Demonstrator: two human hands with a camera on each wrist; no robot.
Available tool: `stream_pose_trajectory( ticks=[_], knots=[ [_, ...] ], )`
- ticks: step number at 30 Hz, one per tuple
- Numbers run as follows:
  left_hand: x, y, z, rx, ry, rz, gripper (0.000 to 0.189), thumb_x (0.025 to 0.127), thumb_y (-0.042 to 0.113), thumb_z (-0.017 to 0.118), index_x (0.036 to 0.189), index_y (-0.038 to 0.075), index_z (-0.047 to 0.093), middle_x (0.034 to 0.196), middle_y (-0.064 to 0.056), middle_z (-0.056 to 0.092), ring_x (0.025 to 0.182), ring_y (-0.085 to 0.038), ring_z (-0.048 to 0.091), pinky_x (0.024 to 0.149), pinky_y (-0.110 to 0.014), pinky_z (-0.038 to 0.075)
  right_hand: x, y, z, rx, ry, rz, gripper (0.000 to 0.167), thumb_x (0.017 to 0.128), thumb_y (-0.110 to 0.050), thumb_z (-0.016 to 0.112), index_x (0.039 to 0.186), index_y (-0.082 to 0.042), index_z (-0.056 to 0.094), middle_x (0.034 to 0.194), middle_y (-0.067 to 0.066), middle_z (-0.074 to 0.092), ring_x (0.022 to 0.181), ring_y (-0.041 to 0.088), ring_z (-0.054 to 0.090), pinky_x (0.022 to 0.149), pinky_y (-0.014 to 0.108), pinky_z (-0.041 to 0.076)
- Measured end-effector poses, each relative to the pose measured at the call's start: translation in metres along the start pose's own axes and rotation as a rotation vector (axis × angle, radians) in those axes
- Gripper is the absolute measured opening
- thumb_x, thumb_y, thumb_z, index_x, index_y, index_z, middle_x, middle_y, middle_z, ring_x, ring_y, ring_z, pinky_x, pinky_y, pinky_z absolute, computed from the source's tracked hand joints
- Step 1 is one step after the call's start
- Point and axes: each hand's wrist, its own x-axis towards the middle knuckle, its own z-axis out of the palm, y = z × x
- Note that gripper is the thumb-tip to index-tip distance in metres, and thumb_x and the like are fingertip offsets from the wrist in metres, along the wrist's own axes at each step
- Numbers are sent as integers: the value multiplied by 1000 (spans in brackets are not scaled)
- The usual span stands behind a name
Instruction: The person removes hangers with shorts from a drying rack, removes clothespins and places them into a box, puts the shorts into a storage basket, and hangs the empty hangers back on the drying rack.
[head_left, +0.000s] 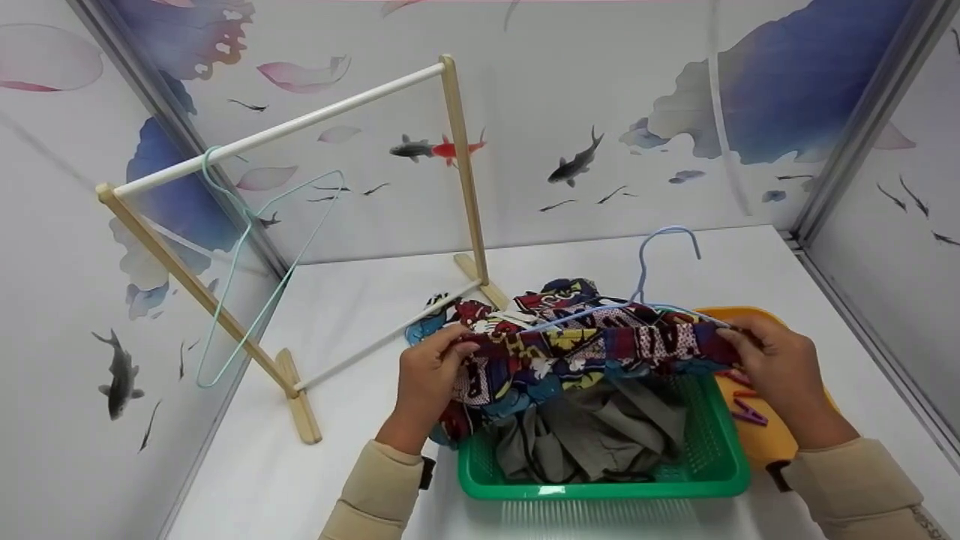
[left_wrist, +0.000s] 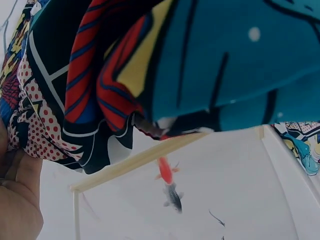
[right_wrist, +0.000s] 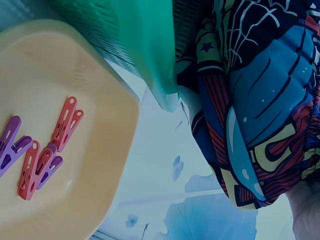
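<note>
A colourful comic-print garment (head_left: 547, 382) with a gathered waistband is stretched between my hands above the green basket. My left hand (head_left: 431, 375) pinches the band's left end, and my right hand (head_left: 776, 367) pinches its right end. Behind the band's near edge lies a blue hanger (head_left: 643, 277), its hook pointing up and its right arm reaching close to my right fingers. Cloth hides the hanger's lower part. In the left wrist view, folds of the print fill the top beside my left hand (left_wrist: 20, 195). Grey cloth (head_left: 600, 435) lies inside the green basket (head_left: 600, 491).
A wooden rack (head_left: 461, 157) with a white top rod stands at the left, a mint-green hanger (head_left: 247, 217) hooked on it. Right of the basket sits a yellow-orange basin (right_wrist: 100, 175) holding several red and purple clothespins (right_wrist: 65, 125). Printed panels enclose the white table (head_left: 360, 465).
</note>
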Motion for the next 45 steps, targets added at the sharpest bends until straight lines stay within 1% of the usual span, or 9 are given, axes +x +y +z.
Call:
stream_pose_trajectory(
  ticks=[5, 11, 14, 20, 27, 31, 34, 40, 45],
  knots=[
    [-4, -3, 0, -31, 36, -34, 11, 84, 8, 71, 94, 2, 72, 86, -6, 73, 59, -8, 55, 55, -23, 47, 0, 0, -1, 2, 5, 20, 9, 80, 7, 73, 84, 1, 68, 76, 15, 68, 69, -23, 42, 62, -1, 37],
    [-8, -4, -1, -77, 61, -134, 11, 86, 9, 70, 94, 2, 72, 84, -7, 73, 58, -8, 53, 55, -23, 45, -1, -1, -2, 2, -3, 64, 6, 82, 4, 72, 86, 3, 69, 78, 16, 68, 69, -22, 43, 64, -3, 37],
    [-10, -4, -1, -123, 68, -183, 11, 86, 7, 70, 94, 2, 72, 84, -9, 72, 58, -7, 51, 55, -23, 44, -2, -1, -3, 3, -11, 90, 6, 84, 0, 72, 87, 4, 68, 78, 15, 68, 67, -20, 44, 64, -3, 37],
    [-13, -7, 0, -223, 77, -244, 11, 87, 5, 68, 96, 0, 71, 86, -12, 72, 60, -8, 51, 55, -21, 44, -3, 1, -4, 9, -17, 105, 9, 85, -3, 71, 87, 5, 68, 80, 15, 68, 65, -14, 46, 61, -1, 38],
    [-17, -6, -2, -309, 115, -260, 11, 87, 0, 66, 96, -4, 70, 87, -16, 70, 64, -7, 55, 54, -22, 46, -4, 3, -4, 5, -16, 115, 7, 87, -2, 69, 87, 5, 67, 82, 15, 67, 65, -13, 46, 61, -2, 39],
    [-18, -7, -2, -339, 130, -254, 11, 87, -1, 65, 97, -5, 69, 87, -19, 69, 58, -10, 53, 51, -23, 45, -4, 3, -5, 1, -18, 122, 5, 88, -1, 68, 88, 4, 67, 81, 16, 66, 65, -12, 46, 61, -2, 39],
    [-19, -7, -2, -340, 145, -246, 11, 87, -3, 65, 96, -6, 69, 86, -19, 69, 54, -12, 49, 50, -22, 43, -3, 3, -6, -2, -23, 140, 5, 89, -1, 67, 89, 3, 68, 81, 16, 66, 64, -11, 46, 61, -1, 39],
    [-21, -8, 0, -337, 160, -245, 11, 86, -3, 66, 96, -6, 69, 88, -19, 68, 64, -7, 56, 56, -21, 46, -4, 2, -8, 4, -24, 159, 5, 89, -2, 67, 90, 3, 69, 82, 18, 67, 65, -12, 48, 62, -1, 40],
    [-24, -7, 5, -335, 163, -254, 9, 86, -5, 65, 95, -8, 68, 88, -22, 69, 72, -2, 61, 56, -19, 47, -3, -1, -8, 20, -18, 151, 4, 87, 1, 68, 90, 4, 69, 82, 18, 68, 65, -12, 49, 62, -1, 40]
  ],
)
